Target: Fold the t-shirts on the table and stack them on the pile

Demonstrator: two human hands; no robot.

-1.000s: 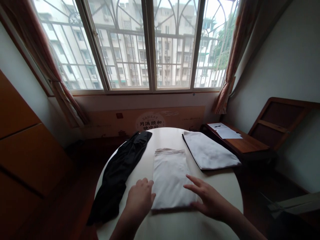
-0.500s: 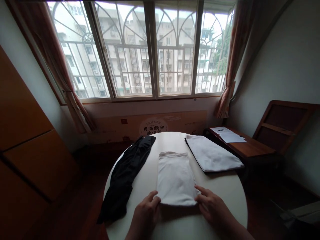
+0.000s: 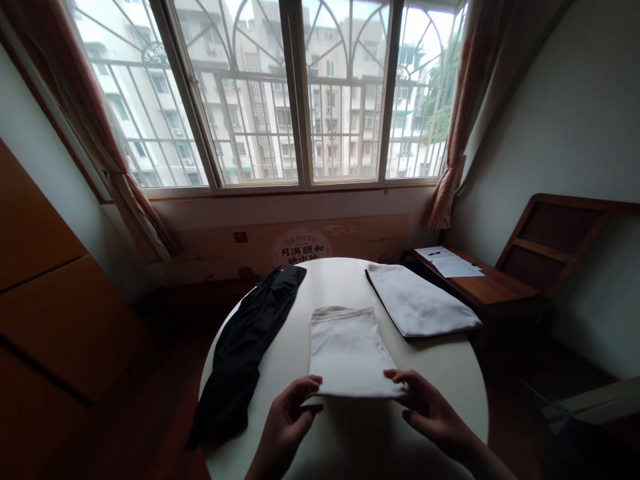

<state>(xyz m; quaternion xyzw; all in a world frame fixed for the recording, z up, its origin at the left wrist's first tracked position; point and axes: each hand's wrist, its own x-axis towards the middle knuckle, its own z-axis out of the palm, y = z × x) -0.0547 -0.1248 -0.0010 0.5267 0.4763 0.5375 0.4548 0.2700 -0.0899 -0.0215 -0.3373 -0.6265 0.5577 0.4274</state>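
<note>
A folded white garment (image 3: 345,353) lies in front of me on the round table, its near edge looking slightly raised over a shadow. My left hand (image 3: 293,413) grips its near left corner, index finger on top and thumb lower down. At the near right corner, my right hand (image 3: 425,407) holds the cloth in much the same way. Parts of the fingers are hidden behind the corners. A black garment (image 3: 245,353) stretches along the left side of the table. To the right lies a larger folded white cloth (image 3: 420,300) with a dark edge under it.
The round white table (image 3: 333,273) has a curved edge. Beyond its right side stands a wooden chair (image 3: 505,283) with papers (image 3: 457,267) on its seat. A printed panel (image 3: 350,233) sits below the barred window. Orange-brown cabinets (image 3: 45,293) stand at the left.
Both hands have moved slightly away from me with the white garment's near edge, which now looks wider and higher. The thumbs have spread from the index fingers. The view has shifted slightly.
</note>
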